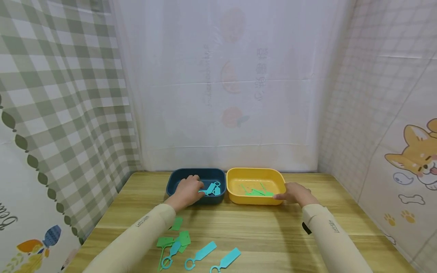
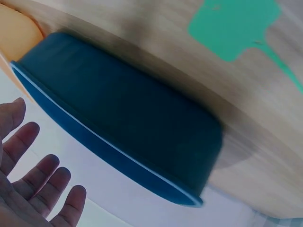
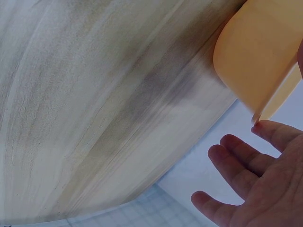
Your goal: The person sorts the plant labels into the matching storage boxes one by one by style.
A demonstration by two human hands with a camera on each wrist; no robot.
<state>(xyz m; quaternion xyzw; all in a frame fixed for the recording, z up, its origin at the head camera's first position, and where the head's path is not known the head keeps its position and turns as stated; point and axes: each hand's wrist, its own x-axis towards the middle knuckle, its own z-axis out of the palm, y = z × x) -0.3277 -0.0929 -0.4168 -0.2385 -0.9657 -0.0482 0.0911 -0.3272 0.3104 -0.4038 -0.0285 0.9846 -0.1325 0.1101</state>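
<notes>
My left hand (image 1: 187, 191) is over the dark blue bin (image 1: 173, 181), its fingers spread and relaxed in the left wrist view, holding nothing. Inside that bin lie several light-blue plastic ring tags (image 1: 211, 189). At the right end of the yellow bin (image 1: 235, 174) is my right hand (image 1: 296, 193). Its thumb reaches over the rim and a loosely extended fingertip touches the rim's corner in the right wrist view. Green plastic tags with thin stems (image 1: 257, 192) lie in the yellow bin.
On the wooden table (image 1: 259, 235), in front of the blue bin, are several green tags (image 1: 184, 238) and light-blue ring tags (image 1: 205, 250). My left forearm partly covers this group. Behind the bins hangs a white curtain (image 1: 191, 125); a checked cloth (image 1: 88, 76) hangs at left.
</notes>
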